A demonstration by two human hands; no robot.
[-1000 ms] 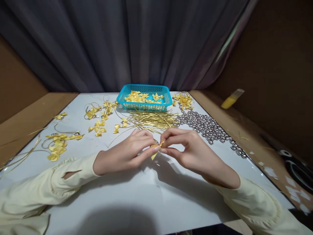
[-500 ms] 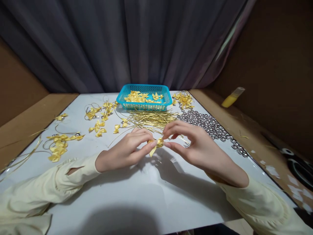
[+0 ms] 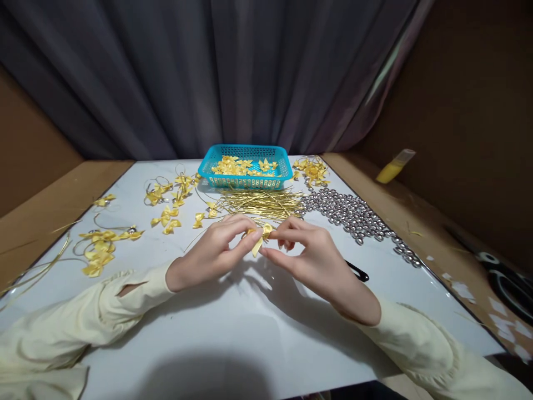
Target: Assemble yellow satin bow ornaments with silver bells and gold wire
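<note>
Small yellow satin ribbon bow (image 3: 259, 235) sits pinched between both my hands, just above the white tabletop (image 3: 233, 333) at centre. Left hand (image 3: 208, 253) has thumb and fingers closed on the bow's left side; right hand (image 3: 310, 256) clamps fingertips on its right side, a thin gold tie seemingly at the knot, too small to be sure. I'd judge this the fastening step: bow being cinched or twisted at its middle; next move needs a firm pinch and small twist without crushing the loops. Just beyond lie the heap of gold wire ties (image 3: 260, 203), the pile of silver metal bells (image 3: 353, 214) to the right, the turquoise plastic basket (image 3: 245, 165) of bows behind. Finished yellow bows (image 3: 100, 244) scatter left. Black handle (image 3: 358, 271) lies near my right wrist. Near table is open; front edge is close to my sleeves.
</note>
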